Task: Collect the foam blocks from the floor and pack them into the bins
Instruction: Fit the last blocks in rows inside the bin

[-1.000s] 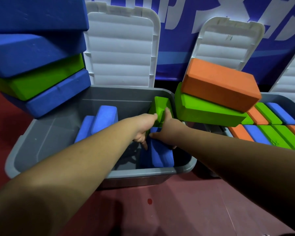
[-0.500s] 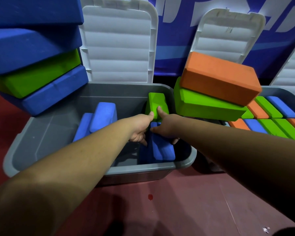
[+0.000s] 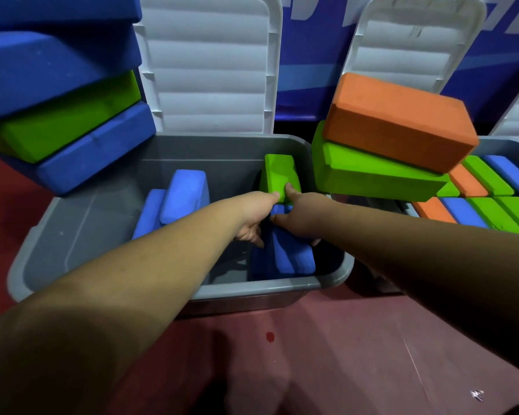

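Note:
An open grey bin (image 3: 72,235) stands on the red floor. Both my hands reach into its right half. My left hand (image 3: 252,218) and my right hand (image 3: 297,215) clasp an upright blue block (image 3: 292,256) from either side, fingers curled down along it. Both thumbs touch the near end of a green block (image 3: 279,172) that leans against the bin's right wall. Two more blue blocks (image 3: 185,194) stand on edge in the bin's left half. My fingertips are partly hidden behind the blocks.
Stacked blue and green blocks (image 3: 63,124) loom at the upper left. An orange block (image 3: 399,121) lies on a green one (image 3: 369,172) between the bins. A second bin (image 3: 504,145) at right holds several coloured blocks. White lids (image 3: 210,64) stand open behind.
My hands stay pressed together on the blue block. The green block and my thumbs have crept slightly toward the bin's far right corner. The view has shifted a little.

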`<act>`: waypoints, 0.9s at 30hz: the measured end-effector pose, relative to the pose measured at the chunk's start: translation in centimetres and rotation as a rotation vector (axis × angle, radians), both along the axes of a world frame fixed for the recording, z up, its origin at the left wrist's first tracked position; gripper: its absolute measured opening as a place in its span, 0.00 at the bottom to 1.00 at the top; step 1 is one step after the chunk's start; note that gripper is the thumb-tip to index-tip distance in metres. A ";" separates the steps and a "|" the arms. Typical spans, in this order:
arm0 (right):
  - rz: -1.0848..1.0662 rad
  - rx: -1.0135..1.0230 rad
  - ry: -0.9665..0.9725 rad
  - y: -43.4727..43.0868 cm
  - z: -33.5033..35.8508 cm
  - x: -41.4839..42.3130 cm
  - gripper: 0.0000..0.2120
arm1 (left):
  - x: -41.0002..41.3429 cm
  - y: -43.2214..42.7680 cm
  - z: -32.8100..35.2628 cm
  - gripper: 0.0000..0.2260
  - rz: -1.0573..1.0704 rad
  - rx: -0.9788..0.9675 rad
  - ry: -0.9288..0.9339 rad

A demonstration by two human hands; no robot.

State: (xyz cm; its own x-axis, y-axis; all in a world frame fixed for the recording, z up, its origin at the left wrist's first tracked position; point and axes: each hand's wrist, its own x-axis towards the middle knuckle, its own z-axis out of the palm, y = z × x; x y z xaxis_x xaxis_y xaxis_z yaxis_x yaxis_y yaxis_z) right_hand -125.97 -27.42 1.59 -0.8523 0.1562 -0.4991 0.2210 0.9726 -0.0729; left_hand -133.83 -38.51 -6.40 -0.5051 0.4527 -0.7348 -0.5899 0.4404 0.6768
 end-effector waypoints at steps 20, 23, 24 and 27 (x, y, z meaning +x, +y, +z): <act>-0.020 0.171 0.092 -5.6 3.8 -1.3 0.17 | -0.8 -10.3 6.0 0.05 0.110 -0.601 1.060; 0.057 0.042 0.204 -7.9 4.3 -2.5 0.14 | 0.3 -13.5 5.7 0.16 0.061 -0.819 1.092; 0.072 -0.013 0.238 -8.8 4.5 -2.7 0.13 | 0.6 -14.4 5.4 0.22 0.052 -0.885 1.037; 0.112 -0.073 0.205 -11.7 4.2 -3.4 0.16 | 1.4 -16.8 5.1 0.26 -0.016 -0.890 0.819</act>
State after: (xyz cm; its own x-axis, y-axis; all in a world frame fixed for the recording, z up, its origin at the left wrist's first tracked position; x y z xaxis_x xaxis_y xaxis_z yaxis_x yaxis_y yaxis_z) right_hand -129.36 -39.11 5.76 -0.9469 0.0247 -0.3207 0.0851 0.9808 -0.1756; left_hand -132.45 -55.30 -1.35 -0.9656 -0.0381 -0.2572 -0.1181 0.9455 0.3034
